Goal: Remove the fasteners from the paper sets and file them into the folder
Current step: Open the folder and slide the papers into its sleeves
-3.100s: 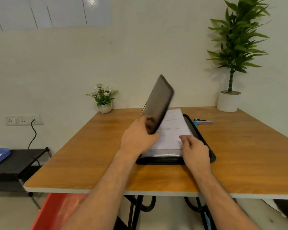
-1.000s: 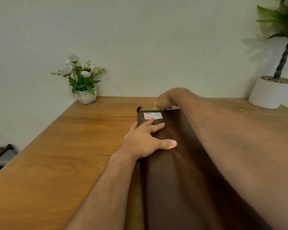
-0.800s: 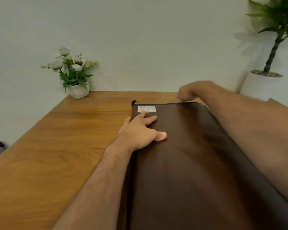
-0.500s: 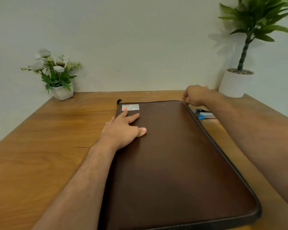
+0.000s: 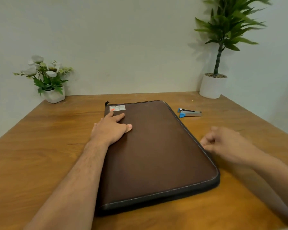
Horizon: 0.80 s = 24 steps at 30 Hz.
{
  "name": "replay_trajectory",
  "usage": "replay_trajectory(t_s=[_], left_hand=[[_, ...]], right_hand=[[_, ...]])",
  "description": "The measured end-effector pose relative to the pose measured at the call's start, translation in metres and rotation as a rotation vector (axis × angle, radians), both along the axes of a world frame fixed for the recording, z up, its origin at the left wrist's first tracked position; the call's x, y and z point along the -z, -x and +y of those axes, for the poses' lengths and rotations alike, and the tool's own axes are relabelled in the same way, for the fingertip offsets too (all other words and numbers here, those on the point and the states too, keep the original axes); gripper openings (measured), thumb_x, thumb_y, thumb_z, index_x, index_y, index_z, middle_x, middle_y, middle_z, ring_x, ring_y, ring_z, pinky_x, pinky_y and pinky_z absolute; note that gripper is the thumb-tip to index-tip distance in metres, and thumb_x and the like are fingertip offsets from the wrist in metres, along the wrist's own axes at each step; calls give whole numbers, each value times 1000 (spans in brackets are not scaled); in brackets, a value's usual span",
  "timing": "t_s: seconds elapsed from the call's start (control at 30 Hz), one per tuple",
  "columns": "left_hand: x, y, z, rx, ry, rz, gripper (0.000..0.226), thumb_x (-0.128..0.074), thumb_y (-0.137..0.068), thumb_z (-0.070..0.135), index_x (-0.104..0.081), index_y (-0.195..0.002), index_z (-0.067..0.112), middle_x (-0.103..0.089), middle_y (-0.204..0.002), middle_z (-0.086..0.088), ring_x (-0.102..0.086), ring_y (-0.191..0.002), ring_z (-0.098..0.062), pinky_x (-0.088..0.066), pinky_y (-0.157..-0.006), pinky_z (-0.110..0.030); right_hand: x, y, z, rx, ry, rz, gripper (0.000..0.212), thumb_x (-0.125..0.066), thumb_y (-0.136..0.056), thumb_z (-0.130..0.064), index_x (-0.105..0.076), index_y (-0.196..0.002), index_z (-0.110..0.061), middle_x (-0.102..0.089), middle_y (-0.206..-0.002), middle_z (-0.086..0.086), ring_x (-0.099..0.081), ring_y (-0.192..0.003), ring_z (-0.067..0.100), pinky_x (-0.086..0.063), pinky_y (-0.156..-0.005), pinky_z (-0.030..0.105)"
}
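The brown zip folder lies closed and flat on the wooden table; a small label sits at its far left corner. No papers show, as the folder hides whatever is inside. My left hand presses flat on the folder's far left part with straight fingers. My right hand, blurred, is at the middle of the folder's right edge, and its curled fingertips pinch at the zip there. The zip pull is hidden under the fingers.
A blue and silver stapler tool lies on the table right of the folder's far corner. A small white flower pot stands at the back left. A tall potted plant stands at the back right by the wall.
The folder cover came down and closed over the papers. My right hand went round the far right corner and slid toward me along the right edge. My left hand kept pressing the cover.
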<state>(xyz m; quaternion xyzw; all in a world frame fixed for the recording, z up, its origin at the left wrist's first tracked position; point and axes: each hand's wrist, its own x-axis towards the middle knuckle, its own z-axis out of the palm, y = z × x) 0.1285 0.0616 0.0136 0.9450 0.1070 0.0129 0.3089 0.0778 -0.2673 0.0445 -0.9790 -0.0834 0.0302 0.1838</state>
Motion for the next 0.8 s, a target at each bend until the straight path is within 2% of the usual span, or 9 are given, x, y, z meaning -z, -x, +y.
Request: replay_trajectory(t_s=[0.1, 0.17, 0.27, 0.33, 0.43, 0.53, 0.6, 0.67, 0.8], left_hand=[[-9, 20, -6, -45, -87, -76, 73, -62, -86, 64, -36, -151, 45, -15, -168, 3, -20, -152, -27, -23, -122, -48], [-17, 38, -8, 82, -117, -105, 85, -65, -77, 74, -32, -152, 49, -14, -168, 1, -15, -154, -28, -19, -123, -50], [-21, 70, -14, 223, 53, 29, 100, -66, -59, 80, -37, -149, 50, -10, -168, 2, 1, -155, -26, -9, -124, -51], [-16, 81, -20, 189, 103, 33, 94, -71, -65, 75, -38, -150, 48, -8, -169, 5, 8, -155, -25, -6, -123, -51], [-6, 89, -29, 127, 117, -32, 80, -70, -77, 68, -42, -149, 45, -12, -168, 4, 6, -155, -25, -7, -123, -50], [3, 97, -33, 111, 108, -61, 71, -66, -83, 65, -45, -147, 44, -15, -168, 4, 3, -155, -25, -8, -123, -47], [4, 101, -32, 89, 138, -89, 68, -68, -83, 63, -48, -145, 43, -18, -167, 4, 1, -155, -24, -9, -123, -45], [3, 105, -31, 77, 141, -108, 68, -69, -82, 62, -50, -145, 42, -19, -167, 3, -1, -155, -24, -10, -123, -44], [2, 107, -28, 89, 99, -108, 69, -69, -82, 64, -49, -145, 42, -19, -167, 3, -1, -155, -25, -12, -123, -46]], right_hand=[[14, 54, -5, 129, -202, 5, 23, -65, -92, -38, -71, -72, -49, -63, -87, -12, -53, -83, 6, -43, -96, 40], [19, 79, -6, 235, -253, -72, 24, -66, -90, -42, -66, -69, -54, -58, -79, -10, -52, -77, 7, -47, -88, 44], [20, 112, 1, 380, -247, -174, 19, -70, -87, -46, -67, -68, -48, -60, -76, -16, -53, -77, 2, -44, -89, 41], [22, 134, 22, 414, -220, -195, 19, -67, -87, -49, -67, -70, -42, -62, -74, -25, -54, -78, -3, -35, -87, 34], [33, 162, 70, 298, -82, -292, 23, -50, -94, -51, -63, -81, -39, -63, -78, -23, -54, -79, -2, -30, -81, 33], [42, 168, 125, 124, 15, -383, 27, -41, -100, -41, -62, -87, -30, -64, -80, -10, -58, -77, 10, -29, -79, 36], [49, 170, 156, 62, 67, -448, 20, -55, -90, -30, -58, -71, -26, -58, -64, -7, -56, -58, 14, -32, -72, 37], [52, 175, 179, -18, 25, -552, 23, -70, -68, -24, -52, -54, -25, -50, -48, -7, -48, -41, 14, -40, -61, 32], [60, 180, 196, -163, 74, -567, 31, -79, -57, -27, -49, -49, -28, -46, -46, -8, -42, -38, 9, -36, -50, 25]])
